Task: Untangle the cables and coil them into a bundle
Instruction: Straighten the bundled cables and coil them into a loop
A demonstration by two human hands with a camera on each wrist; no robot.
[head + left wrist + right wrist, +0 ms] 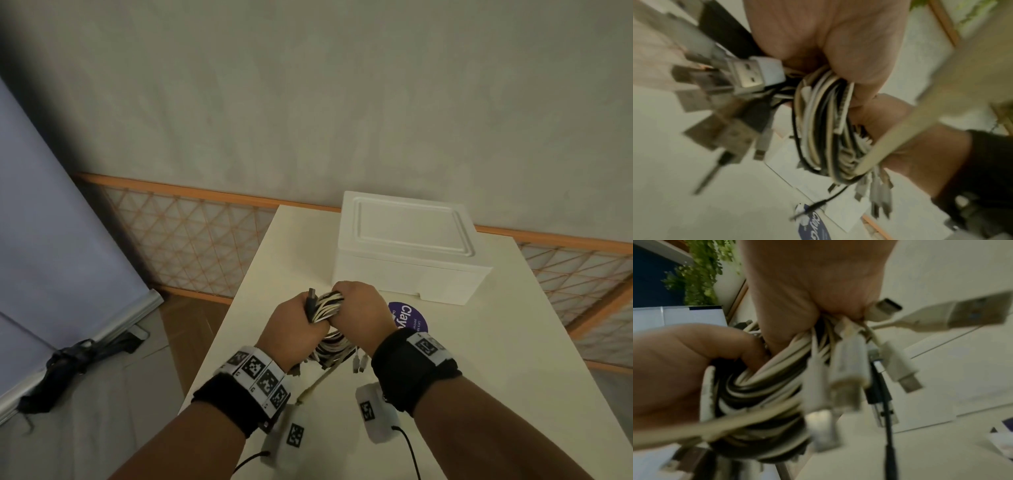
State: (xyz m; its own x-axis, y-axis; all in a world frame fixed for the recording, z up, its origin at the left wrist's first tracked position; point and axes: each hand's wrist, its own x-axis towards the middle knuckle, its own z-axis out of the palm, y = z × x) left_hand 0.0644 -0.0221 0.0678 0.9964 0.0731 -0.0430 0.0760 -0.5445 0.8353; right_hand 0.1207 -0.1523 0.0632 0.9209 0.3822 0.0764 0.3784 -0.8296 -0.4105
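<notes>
Left hand (294,329) and right hand (359,308) fingers curled tight round the coiled cables (327,306)

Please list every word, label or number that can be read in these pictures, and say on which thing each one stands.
"Clay": large white letters on the purple round sticker on the table; the right hand hides the rest.
Small white print on the same sticker: too small to read.
Wrist bands: only black-and-white square code patterns, no words.
White box: no text.
</notes>
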